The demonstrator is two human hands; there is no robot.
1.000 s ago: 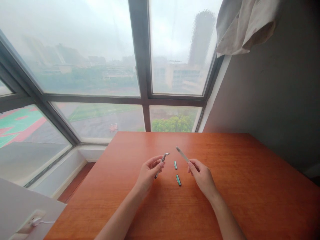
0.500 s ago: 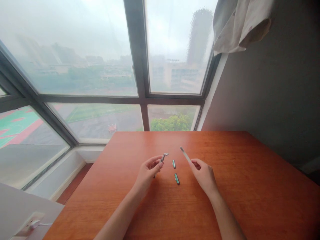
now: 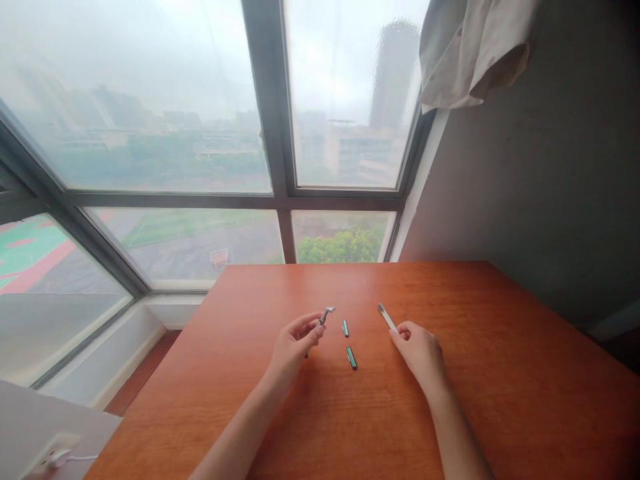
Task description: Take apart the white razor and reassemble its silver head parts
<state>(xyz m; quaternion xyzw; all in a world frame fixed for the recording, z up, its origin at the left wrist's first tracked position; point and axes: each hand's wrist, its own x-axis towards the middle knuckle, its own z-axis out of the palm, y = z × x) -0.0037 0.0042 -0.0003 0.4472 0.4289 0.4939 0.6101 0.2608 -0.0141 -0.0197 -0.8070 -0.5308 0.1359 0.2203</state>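
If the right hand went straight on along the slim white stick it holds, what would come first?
Led by the slim white stick, the right hand would probably meet the lower window pane beyond the table first. Depth is unclear: if the stick dips, its tip could touch the table sooner.

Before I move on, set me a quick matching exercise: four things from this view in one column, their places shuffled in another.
Things
1. silver metal handle with a bent end
2. slim white brush with a dark head
3. nearer small green-and-black rectangular piece
4. beige hanging cloth

Places
A. at the upper right of the grey-framed window
B. in the grip of the right hand
C. on the reddish-brown wooden table
D. in the grip of the left hand

Pairs: 1-D, 2-B, 3-C, 4-A
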